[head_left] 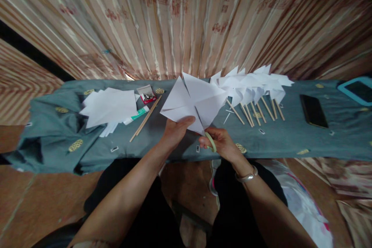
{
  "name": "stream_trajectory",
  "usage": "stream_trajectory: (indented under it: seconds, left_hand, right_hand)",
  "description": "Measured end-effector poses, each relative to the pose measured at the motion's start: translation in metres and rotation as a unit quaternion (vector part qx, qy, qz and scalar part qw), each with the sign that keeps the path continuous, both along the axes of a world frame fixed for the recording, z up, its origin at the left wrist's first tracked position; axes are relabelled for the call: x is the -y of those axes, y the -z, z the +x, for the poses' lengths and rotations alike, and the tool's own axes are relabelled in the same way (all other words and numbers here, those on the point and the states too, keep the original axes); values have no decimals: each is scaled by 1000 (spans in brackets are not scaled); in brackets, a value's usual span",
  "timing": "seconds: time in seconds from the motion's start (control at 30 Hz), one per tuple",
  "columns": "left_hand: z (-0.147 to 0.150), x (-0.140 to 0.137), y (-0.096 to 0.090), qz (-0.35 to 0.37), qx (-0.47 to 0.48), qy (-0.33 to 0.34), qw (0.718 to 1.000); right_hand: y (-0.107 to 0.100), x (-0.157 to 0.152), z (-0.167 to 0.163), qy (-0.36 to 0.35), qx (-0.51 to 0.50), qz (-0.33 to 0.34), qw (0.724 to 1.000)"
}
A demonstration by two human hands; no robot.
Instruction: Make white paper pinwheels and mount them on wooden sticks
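Observation:
A square sheet of white paper (203,91), slit from its corners towards the middle, is held up over the table. My left hand (178,128) grips its lower left part, thumb on top. My right hand (219,141) is closed round the pale green handle of a pair of scissors (211,143) at the paper's lower corner. The blades are hidden by the paper. To the right lies a row of white paper pinwheels (252,83) on wooden sticks. Left of the paper are two loose wooden sticks (145,118).
On the green cloth (174,151) lie a stack of white paper (112,104), a red box of small metal pieces (147,95), a green-and-white tube (136,115), a black phone (314,111) and a blue-framed device (359,90). A patterned curtain (180,23) hangs behind.

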State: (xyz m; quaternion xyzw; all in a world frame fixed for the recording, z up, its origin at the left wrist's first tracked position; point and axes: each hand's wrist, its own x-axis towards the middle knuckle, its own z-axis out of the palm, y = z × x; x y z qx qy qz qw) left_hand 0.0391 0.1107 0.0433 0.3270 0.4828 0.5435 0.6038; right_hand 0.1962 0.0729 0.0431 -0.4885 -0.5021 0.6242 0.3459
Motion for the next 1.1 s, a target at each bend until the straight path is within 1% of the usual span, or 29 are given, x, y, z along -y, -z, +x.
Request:
stream_trajectory:
  seconds: [0.37, 0.53, 0.67, 0.8, 1.0, 1.1]
  left_hand:
    - [0, 2, -2, -28, -12, 3, 1000]
    - [1, 1, -1, -8, -2, -1, 1000]
    - [1, 1, -1, 5, 3, 0, 1000]
    - [0, 2, -3, 1, 1, 4, 1000]
    - [1, 2, -2, 7, -3, 0, 1000]
    - [0, 0, -2, 18, -3, -3, 1000]
  right_hand:
    - [1, 0, 1, 0, -2, 1, 1000]
    - [-3, 0, -1, -2, -3, 1, 1000]
    - [-3, 1, -2, 21, -11, -13, 1000]
    - [-1, 1, -3, 31, -13, -14, 999]
    - [-3, 0, -1, 15, -8, -4, 1000]
    - [-2, 1, 0, 3, -8, -26, 1000]
